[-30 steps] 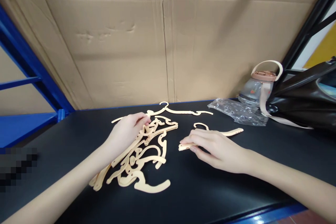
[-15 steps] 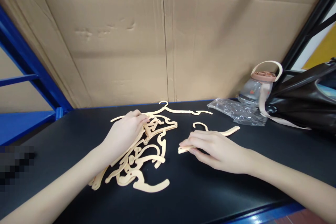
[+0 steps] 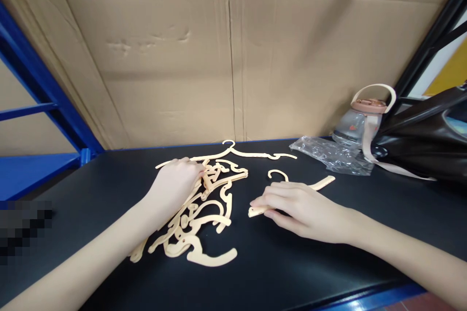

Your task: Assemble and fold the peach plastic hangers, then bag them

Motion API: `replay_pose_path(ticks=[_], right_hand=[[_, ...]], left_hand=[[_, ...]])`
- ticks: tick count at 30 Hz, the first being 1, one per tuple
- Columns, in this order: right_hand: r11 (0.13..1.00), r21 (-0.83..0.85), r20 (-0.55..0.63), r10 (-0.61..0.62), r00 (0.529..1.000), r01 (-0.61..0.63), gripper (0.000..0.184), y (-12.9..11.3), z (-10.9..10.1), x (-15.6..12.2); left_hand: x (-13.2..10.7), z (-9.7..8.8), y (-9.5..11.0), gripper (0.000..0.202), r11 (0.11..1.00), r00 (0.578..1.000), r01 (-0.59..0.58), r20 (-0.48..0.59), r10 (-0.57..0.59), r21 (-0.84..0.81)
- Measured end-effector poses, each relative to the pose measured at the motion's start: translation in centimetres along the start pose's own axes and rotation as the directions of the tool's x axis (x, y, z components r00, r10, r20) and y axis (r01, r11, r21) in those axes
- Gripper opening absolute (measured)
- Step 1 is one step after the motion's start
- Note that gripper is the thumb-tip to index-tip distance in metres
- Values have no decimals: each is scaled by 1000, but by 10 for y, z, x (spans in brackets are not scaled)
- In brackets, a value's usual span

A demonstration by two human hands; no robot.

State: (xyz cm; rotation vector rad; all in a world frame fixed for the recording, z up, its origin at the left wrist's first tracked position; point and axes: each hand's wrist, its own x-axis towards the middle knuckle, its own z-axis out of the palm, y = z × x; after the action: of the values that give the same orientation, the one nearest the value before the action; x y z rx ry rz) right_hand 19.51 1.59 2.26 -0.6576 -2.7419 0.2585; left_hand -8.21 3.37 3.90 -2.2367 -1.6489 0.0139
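Observation:
A heap of several cream plastic hanger pieces (image 3: 199,221) lies on the black table (image 3: 292,262). My left hand (image 3: 174,184) rests on the heap's far end, fingers curled and pinched on one of its pieces (image 3: 207,181). My right hand (image 3: 299,206) lies flat over a separate hanger piece (image 3: 320,183) to the right, fingers together, holding it down; its hook (image 3: 278,173) and one end (image 3: 255,212) stick out from under the hand. A whole cream hanger (image 3: 251,154) lies behind, near the cardboard.
A cardboard wall (image 3: 233,58) closes off the back. At the right stand a crumpled clear plastic bag (image 3: 330,155), a clear bottle with a pink lid and strap (image 3: 359,121), and a black bag (image 3: 426,141). Blue shelf framing (image 3: 40,92) is at the left.
My left hand has pressed a little further into the heap and its fingers have curled tighter on a piece. My right hand has barely shifted on its hanger piece.

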Motion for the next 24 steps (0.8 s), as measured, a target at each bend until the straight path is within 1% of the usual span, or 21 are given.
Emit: replay_pose_path(ticks=[3,6,8,10,11,13,15,17,19,20,22,24], right_hand=[[1000,-8,-3,-13,1000,13,25,0,0,0],[1000,-21,1,-21,1000,21,25,0,-1,1],[999,-27,3,-20,1000,20,25,-1,-1,1],[999,-31,-3,-23,1000,23,25,-1,-1,1],[999,-35,-6,-26,1000,26,25,-1,-1,1],[998,-49,-9,-29,1000,28,25,-1,-1,0],[998,-58,-8,-28,1000,28,25,-1,-1,0],[998,-64,-15,-22,1000,21,25,-1,-1,-1],[997,-70,-23,-12,1000,10,25,-1,-1,-1],[997,-73,-25,-8,1000,6,25,-1,-1,-1],[997,-82,-27,-5,1000,3,25,-1,-1,-1],[996,-94,-31,-9,999,6,25,-1,-2,-1]], left_hand=[[-1,1,-2,30,1000,999,-17,-49,17,12],[-2,2,-1,30,997,995,-38,-85,43,61],[-2,3,1,30,995,993,-8,-119,20,100],[-2,3,5,29,993,982,22,-190,0,115],[-2,4,7,29,994,972,18,-233,8,108],[-1,5,10,28,997,949,-38,-310,59,71],[1,6,13,26,994,929,-111,-352,112,23],[5,5,17,25,986,922,-165,-356,149,-15],[14,5,21,23,972,923,-235,-320,214,-27],[21,5,23,22,959,920,-281,-292,263,-22],[37,4,28,23,924,899,-383,-232,371,-5],[54,5,33,22,899,882,-438,-192,430,1]])
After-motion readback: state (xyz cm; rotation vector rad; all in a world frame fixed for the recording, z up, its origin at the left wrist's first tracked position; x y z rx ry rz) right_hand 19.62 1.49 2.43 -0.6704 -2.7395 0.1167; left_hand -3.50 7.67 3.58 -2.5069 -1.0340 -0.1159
